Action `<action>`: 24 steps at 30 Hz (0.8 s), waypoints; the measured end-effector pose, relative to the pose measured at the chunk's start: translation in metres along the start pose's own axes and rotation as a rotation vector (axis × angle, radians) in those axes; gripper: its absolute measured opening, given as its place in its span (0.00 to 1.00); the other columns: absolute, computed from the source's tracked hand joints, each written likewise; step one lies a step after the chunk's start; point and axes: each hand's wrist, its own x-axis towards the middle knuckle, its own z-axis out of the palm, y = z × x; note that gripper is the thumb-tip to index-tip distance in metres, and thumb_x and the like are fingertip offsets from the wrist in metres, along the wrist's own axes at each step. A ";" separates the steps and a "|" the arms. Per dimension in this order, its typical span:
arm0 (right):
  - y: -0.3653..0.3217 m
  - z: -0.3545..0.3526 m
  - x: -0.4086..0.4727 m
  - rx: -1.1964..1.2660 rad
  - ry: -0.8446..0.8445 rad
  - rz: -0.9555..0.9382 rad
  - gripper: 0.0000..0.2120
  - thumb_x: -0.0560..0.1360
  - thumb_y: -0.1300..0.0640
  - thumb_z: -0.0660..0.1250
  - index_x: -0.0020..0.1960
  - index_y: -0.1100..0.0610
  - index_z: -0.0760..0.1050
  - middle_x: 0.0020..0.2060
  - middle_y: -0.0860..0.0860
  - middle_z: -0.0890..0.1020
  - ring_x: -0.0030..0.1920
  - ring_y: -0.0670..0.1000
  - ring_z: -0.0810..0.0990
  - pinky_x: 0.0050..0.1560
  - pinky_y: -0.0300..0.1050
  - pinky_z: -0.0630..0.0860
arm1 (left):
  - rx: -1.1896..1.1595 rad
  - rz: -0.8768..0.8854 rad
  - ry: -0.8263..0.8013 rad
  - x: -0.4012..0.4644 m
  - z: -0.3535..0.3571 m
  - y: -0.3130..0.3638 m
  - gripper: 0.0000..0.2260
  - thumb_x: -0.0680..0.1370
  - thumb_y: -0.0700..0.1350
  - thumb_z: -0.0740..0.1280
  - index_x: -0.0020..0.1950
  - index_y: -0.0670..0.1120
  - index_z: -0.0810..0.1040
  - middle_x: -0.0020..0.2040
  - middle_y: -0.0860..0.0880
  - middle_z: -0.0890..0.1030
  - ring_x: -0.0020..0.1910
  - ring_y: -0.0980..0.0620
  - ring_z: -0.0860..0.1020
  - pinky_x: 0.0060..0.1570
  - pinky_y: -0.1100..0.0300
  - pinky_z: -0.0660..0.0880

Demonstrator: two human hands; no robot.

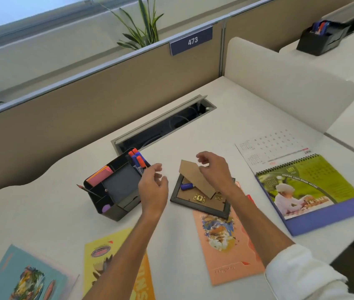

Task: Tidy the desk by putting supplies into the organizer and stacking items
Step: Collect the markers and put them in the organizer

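On your worktop (225, 118) the organizer (115, 191) sits left of the picture frame (202, 204), which lies on a booklet (225, 245), with the calendar (314, 191) to its right and markers (138, 160) in the organizer's back compartment.

The desk (225, 135) is plain off-white. On it the organizer (115, 191) is black, holding red- and blue-capped markers (138, 161), pink and orange sticky notes (99, 176) and a red pencil (83, 188). The picture frame (199, 204) is black with a brown cardboard back and gold clips; a blue cap (186, 186) lies on it. The booklets are salmon (225, 245), yellow (98, 256) and light blue (20, 276), each with a colourful printed picture. The calendar (314, 191) is green and purple. The sleeve (301, 276) is white.
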 end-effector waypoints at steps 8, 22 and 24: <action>0.051 -0.034 -0.024 -0.130 -0.043 0.103 0.16 0.71 0.63 0.68 0.58 0.54 0.78 0.50 0.49 0.81 0.51 0.48 0.78 0.51 0.41 0.73 | 0.118 -0.117 -0.216 -0.029 0.033 -0.020 0.10 0.75 0.38 0.66 0.55 0.46 0.79 0.51 0.51 0.80 0.48 0.52 0.78 0.46 0.58 0.77; 0.104 -0.078 -0.067 -0.350 -0.137 0.409 0.16 0.67 0.52 0.75 0.53 0.53 0.78 0.42 0.49 0.81 0.45 0.51 0.80 0.40 0.43 0.71 | 0.395 0.049 -0.369 -0.001 0.062 -0.040 0.10 0.76 0.42 0.66 0.55 0.47 0.81 0.55 0.49 0.78 0.51 0.50 0.73 0.42 0.62 0.67; 0.105 -0.074 -0.068 -0.383 -0.145 0.409 0.16 0.67 0.54 0.75 0.53 0.53 0.78 0.45 0.51 0.81 0.45 0.52 0.79 0.41 0.44 0.73 | 0.394 0.057 -0.370 0.000 0.064 -0.046 0.10 0.77 0.43 0.66 0.57 0.48 0.81 0.56 0.50 0.77 0.53 0.50 0.73 0.44 0.62 0.69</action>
